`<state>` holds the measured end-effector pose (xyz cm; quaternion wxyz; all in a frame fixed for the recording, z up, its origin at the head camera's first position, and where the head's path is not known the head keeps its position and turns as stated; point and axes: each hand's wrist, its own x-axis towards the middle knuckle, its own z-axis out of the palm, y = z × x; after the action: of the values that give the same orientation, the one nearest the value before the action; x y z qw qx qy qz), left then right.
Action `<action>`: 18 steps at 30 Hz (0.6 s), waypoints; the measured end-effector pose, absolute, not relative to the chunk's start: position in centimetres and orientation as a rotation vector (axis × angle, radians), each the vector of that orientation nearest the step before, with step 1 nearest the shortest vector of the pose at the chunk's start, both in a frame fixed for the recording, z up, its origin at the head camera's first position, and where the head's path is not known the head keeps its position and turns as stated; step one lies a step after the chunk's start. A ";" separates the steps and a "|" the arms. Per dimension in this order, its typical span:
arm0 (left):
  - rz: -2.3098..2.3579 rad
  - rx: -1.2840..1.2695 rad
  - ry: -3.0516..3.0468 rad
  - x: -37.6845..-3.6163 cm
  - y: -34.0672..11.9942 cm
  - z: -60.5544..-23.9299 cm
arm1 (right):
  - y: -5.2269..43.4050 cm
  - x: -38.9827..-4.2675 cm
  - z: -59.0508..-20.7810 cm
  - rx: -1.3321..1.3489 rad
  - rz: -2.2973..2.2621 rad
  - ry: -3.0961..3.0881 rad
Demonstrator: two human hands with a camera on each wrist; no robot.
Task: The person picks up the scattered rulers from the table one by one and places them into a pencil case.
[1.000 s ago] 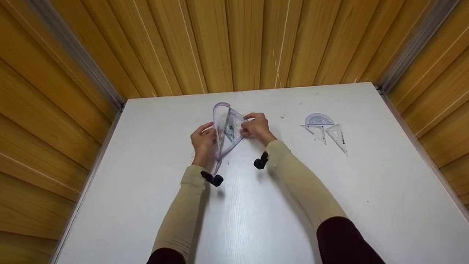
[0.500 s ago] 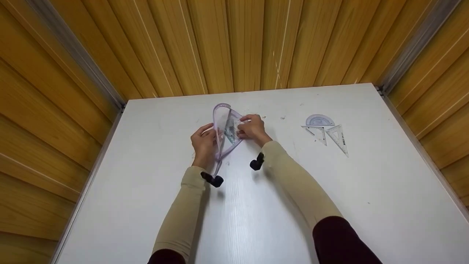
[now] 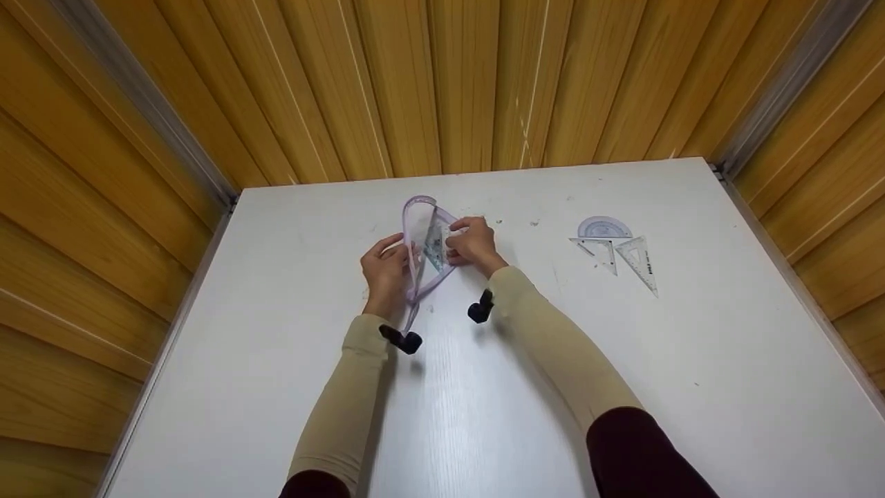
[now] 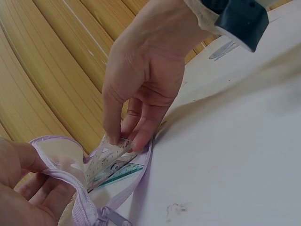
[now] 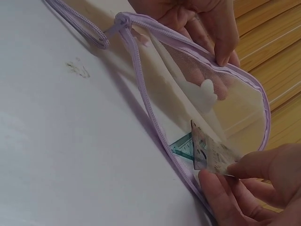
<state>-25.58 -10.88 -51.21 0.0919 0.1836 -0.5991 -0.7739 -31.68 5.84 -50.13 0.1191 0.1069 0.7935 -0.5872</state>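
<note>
A see-through mesh zip pouch [image 3: 420,220] with lilac trim stands spread open at the zip. My left hand [image 3: 385,268] grips one side of its rim between thumb and fingers. Inside the mouth, my right hand [image 3: 473,243] pinches a clear plastic ruler [image 5: 214,155] with printed marks. A teal set square [image 5: 183,147] lies in the pouch beside that ruler. The zip pull [image 4: 115,216] sits at the near end, and a lilac wrist loop [image 5: 84,28] trails from there. The fingers of my left hand partly show through the mesh in the right wrist view.
To the right on the white table [image 3: 442,415] lie a clear protractor [image 3: 603,226] and two clear set squares, one [image 3: 601,250] below it and one [image 3: 639,261] farther right. Wood-patterned walls [image 3: 463,83] rise behind and at both sides.
My right hand has moved slightly left, deeper into the pouch's mouth with the ruler. The left hand has kept its hold on the rim.
</note>
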 end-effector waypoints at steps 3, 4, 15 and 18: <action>-2.298 0.546 -1.782 -25.5 -10.9 -51.2 | 5.7 -31.6 -50.2 0.301 -1.695 2.346; -2.297 0.546 -1.785 -25.5 -10.9 -51.2 | 5.6 -31.6 -50.2 0.298 -1.688 2.356; -2.263 0.536 -1.819 -25.5 -10.9 -51.2 | 5.4 -31.8 -50.8 0.293 -1.664 2.403; -2.241 0.530 -1.835 -25.6 -11.0 -51.3 | 5.4 -31.8 -50.7 0.297 -1.640 2.422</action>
<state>-25.59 -10.97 -51.26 0.0981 0.1792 -0.6201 -0.7574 -31.82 5.45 -50.72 0.1007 0.1005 0.8195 -0.5551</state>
